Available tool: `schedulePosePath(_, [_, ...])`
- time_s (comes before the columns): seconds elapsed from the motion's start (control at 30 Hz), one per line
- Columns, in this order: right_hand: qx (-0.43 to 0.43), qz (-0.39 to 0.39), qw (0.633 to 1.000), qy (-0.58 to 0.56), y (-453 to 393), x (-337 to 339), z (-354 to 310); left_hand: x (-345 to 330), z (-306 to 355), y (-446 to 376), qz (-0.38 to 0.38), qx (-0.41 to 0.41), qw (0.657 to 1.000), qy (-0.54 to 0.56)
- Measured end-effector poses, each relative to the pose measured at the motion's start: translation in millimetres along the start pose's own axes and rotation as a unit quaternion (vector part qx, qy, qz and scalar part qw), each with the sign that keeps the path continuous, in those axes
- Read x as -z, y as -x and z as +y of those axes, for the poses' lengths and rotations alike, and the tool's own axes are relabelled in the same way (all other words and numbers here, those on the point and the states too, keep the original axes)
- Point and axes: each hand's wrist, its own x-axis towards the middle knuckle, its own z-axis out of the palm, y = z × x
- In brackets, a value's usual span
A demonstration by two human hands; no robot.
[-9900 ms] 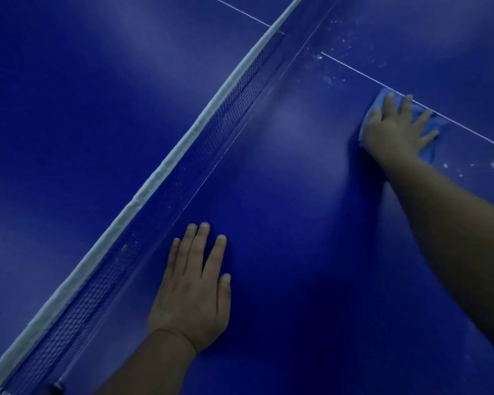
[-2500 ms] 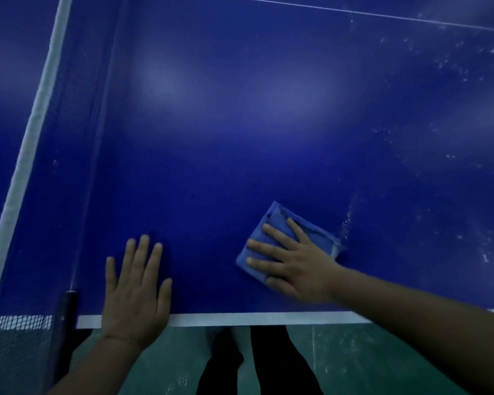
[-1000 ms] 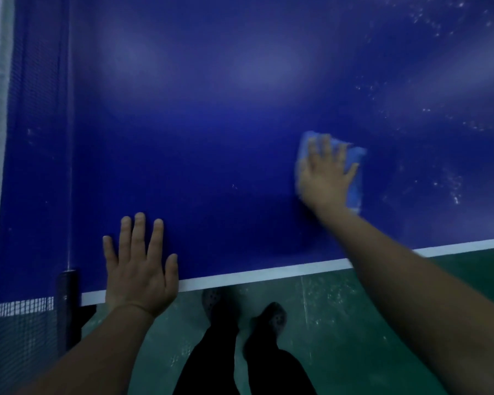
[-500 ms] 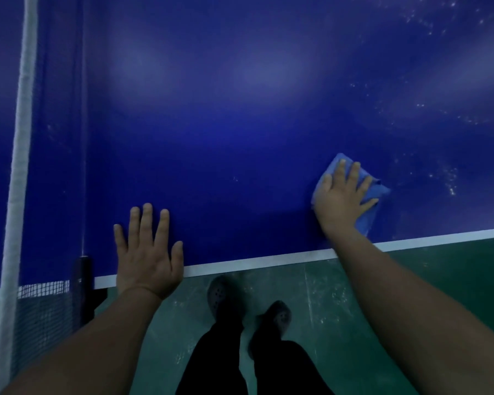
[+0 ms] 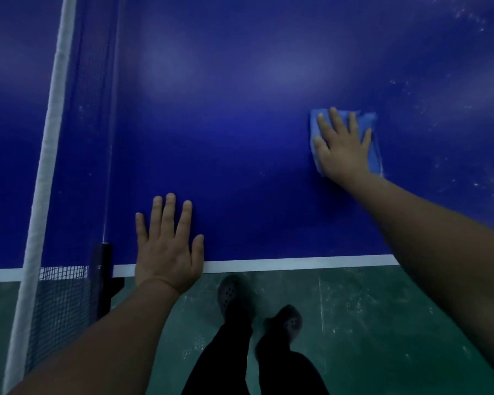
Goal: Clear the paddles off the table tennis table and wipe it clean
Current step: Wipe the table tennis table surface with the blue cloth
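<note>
Table (image 5: 240, 124) bears both hands flat: right (image 5: 343, 146) pressing cloth (image 5: 372, 143), left (image 5: 166, 246) bare.

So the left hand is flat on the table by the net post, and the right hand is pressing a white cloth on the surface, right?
Not quite: the cloth is blue, not white, as the head view shows. The rest holds: the left hand lies flat on the table by the net post, and the right hand presses the cloth on the surface.

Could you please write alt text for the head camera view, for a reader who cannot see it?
A person's right hand presses a blue cloth flat on a blue table, white specks to its right. The left hand rests flat at the near edge beside the net. Below are the person's shoes on a green floor.
</note>
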Motion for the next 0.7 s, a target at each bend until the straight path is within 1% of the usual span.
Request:
schedulePosePath(0.03, [0.026,0.0,1.0,0.012,-7.2,-0.3,-17.3,0.0,0.0,0.1,0.001,0.0,1.0,-0.001])
schedulePosePath(0.07, [0.081,0.002,0.996,0.039,-7.3,-3.8,-35.4,0.0,-0.2,-0.1,0.004,0.0,1.0,-0.001])
schedulePosePath(0.1, [0.161,0.004,0.985,0.068,2.7,-9.8,-51.6,0.2,-0.1,-0.2,0.005,-0.002,1.0,-0.002])
schedulePosePath(0.13, [0.259,-0.004,0.962,0.09,23.5,-17.1,-62.4,0.2,0.4,-0.4,0.005,-0.004,1.0,-0.001])
schedulePosePath(0.17, [0.365,-0.015,0.925,0.103,51.9,-25.1,-64.0,0.0,0.5,-0.6,0.005,-0.005,1.0,0.0])
schedulePosePath(0.2, [0.452,-0.032,0.885,0.11,85.0,-32.3,-56.3,-0.1,0.3,-0.8,0.006,-0.004,1.0,-0.001])
schedulePosePath(0.23, [0.514,-0.053,0.848,0.119,114.6,-38.3,-39.3,-0.2,0.2,-1.1,0.006,-0.003,1.0,-0.003])
schedulePosePath(0.27, [0.55,-0.074,0.822,0.128,136.0,-38.8,-16.3,-0.6,0.3,-1.5,0.006,-0.003,1.0,-0.004])
schedulePosePath(0.3, [0.56,-0.082,0.814,0.131,146.9,-36.5,8.0,-0.8,0.4,-1.5,0.005,-0.003,1.0,-0.004])
schedulePosePath(0.33, [0.545,-0.084,0.824,0.127,147.9,-30.7,28.6,-1.0,0.5,-1.2,0.003,-0.002,1.0,-0.005])
schedulePosePath(0.37, [0.506,-0.074,0.85,0.123,141.4,-25.8,44.5,-1.2,0.3,-0.7,0.003,0.0,1.0,-0.005])
schedulePosePath(0.4, [0.438,-0.063,0.889,0.117,131.0,-21.4,55.8,-1.1,0.5,-0.5,0.002,0.001,1.0,-0.005])
schedulePosePath(0.43, [0.343,-0.049,0.933,0.101,118.9,-17.4,62.1,-0.8,0.8,-0.5,0.002,0.0,1.0,-0.004])
schedulePosePath(0.47, [0.229,-0.039,0.97,0.07,106.9,-14.7,63.3,-0.4,1.1,-0.6,0.0,-0.001,1.0,-0.003])
schedulePosePath(0.5, [0.109,-0.018,0.993,0.032,96.5,-13.3,57.7,0.0,1.2,-0.7,-0.001,-0.001,1.0,-0.004])
schedulePosePath(0.53, [-0.006,0.006,1.0,-0.007,88.2,-13.0,44.8,0.4,1.3,-0.9,-0.002,0.0,1.0,-0.004])
schedulePosePath(0.57, [-0.102,0.024,0.994,-0.036,82.8,-14.1,26.2,0.8,1.6,-1.0,-0.002,0.0,1.0,-0.004])
schedulePosePath(0.6, [-0.161,0.033,0.985,-0.05,81.8,-17.2,3.5,1.4,2.1,-0.9,-0.004,0.001,1.0,-0.005])
schedulePosePath(0.63, [-0.17,0.038,0.983,-0.051,86.4,-23.6,-20.6,1.8,2.6,-0.7,-0.007,0.003,1.0,-0.005])
schedulePosePath(0.67, [-0.125,0.036,0.991,-0.041,97.5,-32.7,-43.6,2.1,2.9,-0.8,-0.009,0.004,1.0,-0.006])
schedulePosePath(0.7, [-0.032,0.016,0.999,-0.023,116.5,-42.1,-62.5,2.0,3.2,-1.0,-0.011,0.005,1.0,-0.008])
